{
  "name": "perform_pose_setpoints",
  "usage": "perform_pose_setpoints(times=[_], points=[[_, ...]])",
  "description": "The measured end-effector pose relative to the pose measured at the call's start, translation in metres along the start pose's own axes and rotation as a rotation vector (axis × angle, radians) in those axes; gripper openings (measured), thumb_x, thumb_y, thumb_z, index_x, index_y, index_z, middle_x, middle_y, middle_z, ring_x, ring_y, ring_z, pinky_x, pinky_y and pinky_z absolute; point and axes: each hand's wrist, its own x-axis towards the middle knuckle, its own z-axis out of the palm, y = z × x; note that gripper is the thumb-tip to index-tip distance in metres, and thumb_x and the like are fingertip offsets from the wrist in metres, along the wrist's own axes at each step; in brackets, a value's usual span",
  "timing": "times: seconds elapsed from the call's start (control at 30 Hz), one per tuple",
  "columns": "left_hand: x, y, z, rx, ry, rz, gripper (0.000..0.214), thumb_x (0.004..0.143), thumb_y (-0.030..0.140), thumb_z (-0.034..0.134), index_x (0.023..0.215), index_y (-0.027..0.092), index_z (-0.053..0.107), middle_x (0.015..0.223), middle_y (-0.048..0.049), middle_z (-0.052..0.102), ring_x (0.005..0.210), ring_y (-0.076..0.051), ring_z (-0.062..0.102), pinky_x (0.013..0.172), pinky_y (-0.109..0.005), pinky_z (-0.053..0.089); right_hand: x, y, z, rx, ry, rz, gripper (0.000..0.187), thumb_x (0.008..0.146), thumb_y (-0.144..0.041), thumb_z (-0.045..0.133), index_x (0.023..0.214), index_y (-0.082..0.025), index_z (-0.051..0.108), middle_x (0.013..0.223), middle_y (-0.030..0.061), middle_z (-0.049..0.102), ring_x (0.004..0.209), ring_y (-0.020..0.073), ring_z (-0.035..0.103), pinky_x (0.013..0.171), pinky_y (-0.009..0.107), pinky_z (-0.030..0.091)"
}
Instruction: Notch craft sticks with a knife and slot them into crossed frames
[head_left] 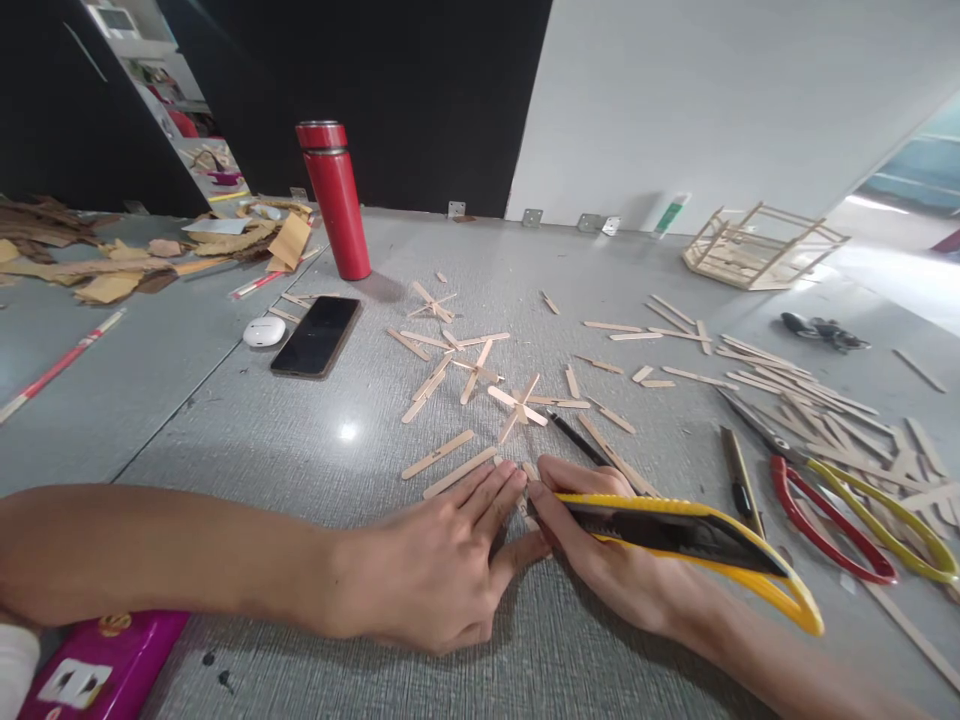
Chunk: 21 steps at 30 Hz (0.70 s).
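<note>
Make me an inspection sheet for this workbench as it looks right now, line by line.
Surface: grey table, partly covered.
Job's things: yellow knife, its tip down by the fingertips; loose sticks spread ahead.
Clutter: scissors, pencil, phone, earbud case, flask, pink box, cardboard scraps.
Hands: left hand flat on the table, fingers beside the knife tip; right hand gripping the knife.
Cables: nothing seen.
Surroundings: stick frame far right, white wall, dark panel.
</note>
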Motion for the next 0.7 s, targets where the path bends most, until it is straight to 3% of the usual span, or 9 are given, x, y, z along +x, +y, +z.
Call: perform_pose_setpoints(times=[0.13, 0.33, 0.7], points=[[-0.0011, -0.0002, 0.0028, -0.009, 0.023, 0.011, 0.068, 0.101, 0.040, 0.050, 0.153, -0.002, 0.041, 0.151, -0.0376, 0.046, 0.147, -0.045, 0.042, 0.123, -0.054, 0.031, -0.0025, 0.0008, -0.0002, 0.052, -0.049, 0.062, 0.037, 0.107, -0.028, 0.048, 0.071, -0.024, 0.040, 0.064, -0.0053, 0.044, 0.055, 0.0136, 0.045, 0.058, 0.033, 0.036], [-0.0020, -0.0001, 0.0057, 0.018, 0.037, 0.029, 0.074, 0.101, 0.041, 0.049, 0.156, -0.006, 0.034, 0.152, -0.0398, 0.043, 0.146, -0.048, 0.040, 0.121, -0.055, 0.033, -0.0010, -0.0041, -0.0003, 0.127, 0.018, 0.206, 0.045, 0.112, -0.034, 0.036, 0.068, -0.025, 0.036, 0.059, -0.0062, 0.045, 0.051, 0.0114, 0.046, 0.054, 0.030, 0.038], [-0.0026, -0.0016, 0.0023, 0.045, 0.028, 0.032, 0.070, 0.103, 0.042, 0.045, 0.155, -0.004, 0.037, 0.150, -0.0389, 0.046, 0.145, -0.046, 0.044, 0.121, -0.054, 0.033, -0.0015, -0.0030, 0.0026, 0.082, 0.011, 0.210, 0.040, 0.109, -0.038, 0.044, 0.071, -0.025, 0.039, 0.063, -0.0061, 0.047, 0.056, 0.0134, 0.046, 0.057, 0.032, 0.036]])
